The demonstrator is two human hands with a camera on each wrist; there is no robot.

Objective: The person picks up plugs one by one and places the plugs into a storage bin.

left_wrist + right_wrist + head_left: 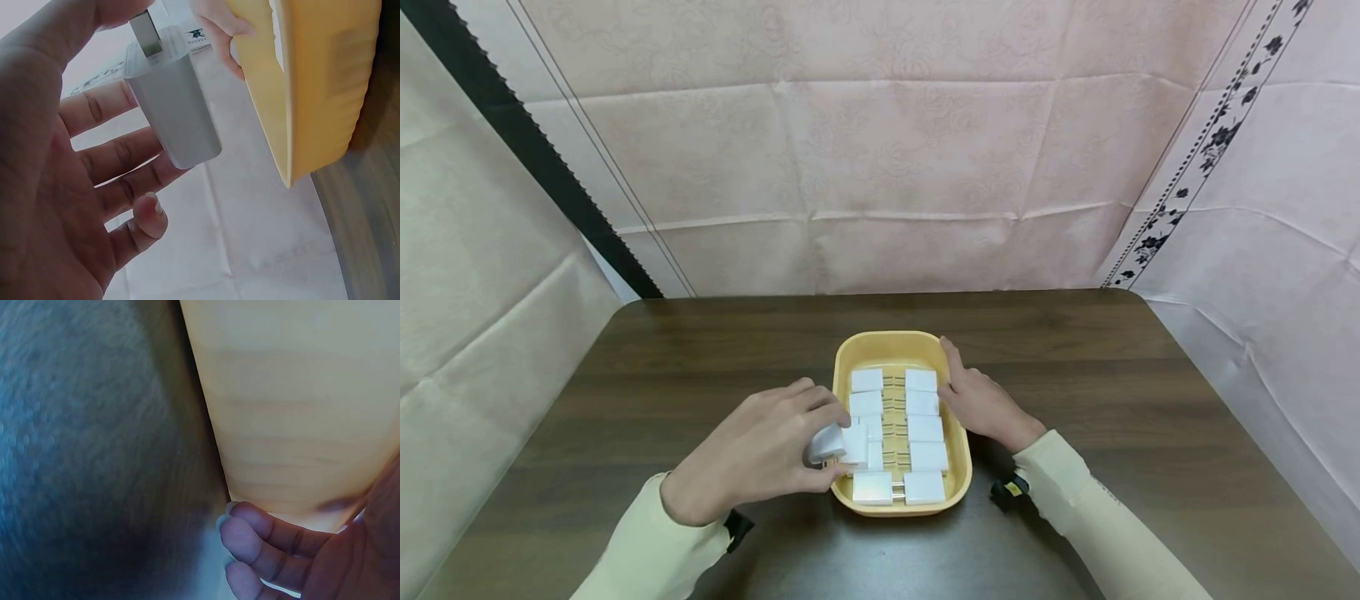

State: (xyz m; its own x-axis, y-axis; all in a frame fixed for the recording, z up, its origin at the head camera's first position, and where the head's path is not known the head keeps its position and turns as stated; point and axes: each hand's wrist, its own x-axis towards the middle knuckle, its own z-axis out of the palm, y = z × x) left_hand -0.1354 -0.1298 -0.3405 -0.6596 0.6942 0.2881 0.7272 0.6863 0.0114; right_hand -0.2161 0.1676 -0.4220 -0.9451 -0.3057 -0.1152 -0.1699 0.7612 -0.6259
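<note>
My left hand (760, 454) is at the left side of a yellow plastic tray (891, 339), pinching a white plug-in charger (178, 106) between thumb and fingers. In the left wrist view a flat metal prong (147, 34) sticks out of its end near the thumb, and the other fingers spread behind it. From the head view, this charger (826, 444) overlaps the tray's left rim. My right hand (988, 406) grips the tray's right rim, with its thumb reaching over the inside. In the right wrist view its curled fingers (240, 540) lie against the outer wall.
Inside the tray, several more white chargers (924, 429) lie in two columns, their metal prongs (895, 417) pointing to the middle. The tray stands on a dark wooden table (715, 350). Pale cloth (887, 167) hangs behind the table and on both sides.
</note>
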